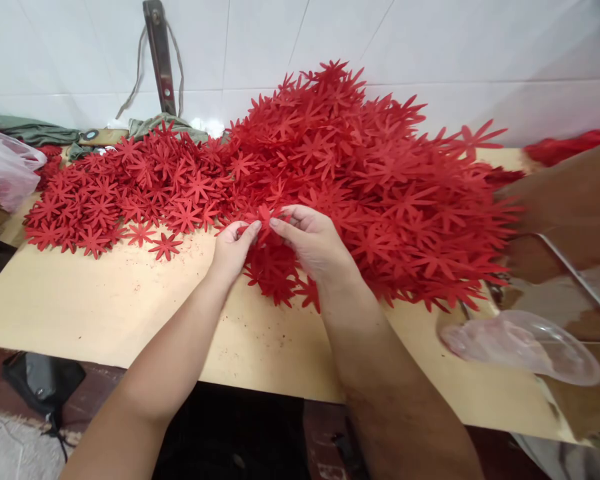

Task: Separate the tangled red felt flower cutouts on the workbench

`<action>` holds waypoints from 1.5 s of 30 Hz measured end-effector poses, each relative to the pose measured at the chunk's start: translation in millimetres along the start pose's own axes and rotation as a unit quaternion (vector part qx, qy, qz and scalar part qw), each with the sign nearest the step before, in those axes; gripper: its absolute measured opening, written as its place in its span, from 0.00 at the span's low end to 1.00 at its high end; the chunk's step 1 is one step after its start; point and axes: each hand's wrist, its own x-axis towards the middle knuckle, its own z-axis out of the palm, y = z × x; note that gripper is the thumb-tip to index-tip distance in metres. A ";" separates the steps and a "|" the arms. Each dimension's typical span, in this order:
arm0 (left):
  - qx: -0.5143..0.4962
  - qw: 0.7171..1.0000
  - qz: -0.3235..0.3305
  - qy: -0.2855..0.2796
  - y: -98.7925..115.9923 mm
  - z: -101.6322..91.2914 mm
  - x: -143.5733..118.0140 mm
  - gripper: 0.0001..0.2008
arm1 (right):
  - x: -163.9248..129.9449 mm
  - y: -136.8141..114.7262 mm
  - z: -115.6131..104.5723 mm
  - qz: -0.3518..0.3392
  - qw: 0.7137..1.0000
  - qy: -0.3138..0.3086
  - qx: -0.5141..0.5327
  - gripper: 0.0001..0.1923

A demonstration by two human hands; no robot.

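Observation:
Between my two hands is a red flower-shaped cutout (pixel 265 215) with narrow petals. My left hand (pixel 234 248) pinches its left side between thumb and finger. On the other side, my right hand (pixel 313 241) pinches it with thumb and forefinger, close to the left thumb. Right behind and beside the hands rises a big heap of the same red cutouts (pixel 360 173). A lower, flatter pile of red cutouts (pixel 100 193) spreads to the left. One single cutout (pixel 165 247) lies apart at that pile's front edge.
The pale wooden table (pixel 105 300) has small dark specks on it. At the right are a clear plastic container (pixel 525 347) and a brown cardboard box (pixel 570 207). A plastic bag (pixel 13 170) sits at far left. Green cloth (pixel 30 130) lies along the tiled wall, near a dark upright bracket (pixel 160 60).

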 end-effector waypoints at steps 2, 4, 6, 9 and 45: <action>-0.002 1.000 0.019 0.003 -0.7 0.3 -1.6 0.14 | 3.4 5.6 -3.1 -0.016 1.000 0.013 0.015 0.19; -0.013 1.000 0.023 -0.007 -0.5 1.1 -4.0 0.17 | 5.6 13.0 -5.4 -0.036 0.999 0.023 0.006 0.18; -0.024 0.999 0.020 -0.020 0.4 2.3 -6.6 0.19 | 5.4 19.5 -6.6 -0.062 0.997 0.033 -0.024 0.16; -0.022 0.999 0.019 -0.031 1.3 4.6 -10.0 0.22 | 1.8 24.6 -7.1 -0.117 0.986 0.067 -0.102 0.12; 0.000 1.000 -0.008 -0.023 -2.1 2.0 -10.0 0.13 | -3.5 28.1 -13.7 -0.190 0.965 0.012 -0.181 0.14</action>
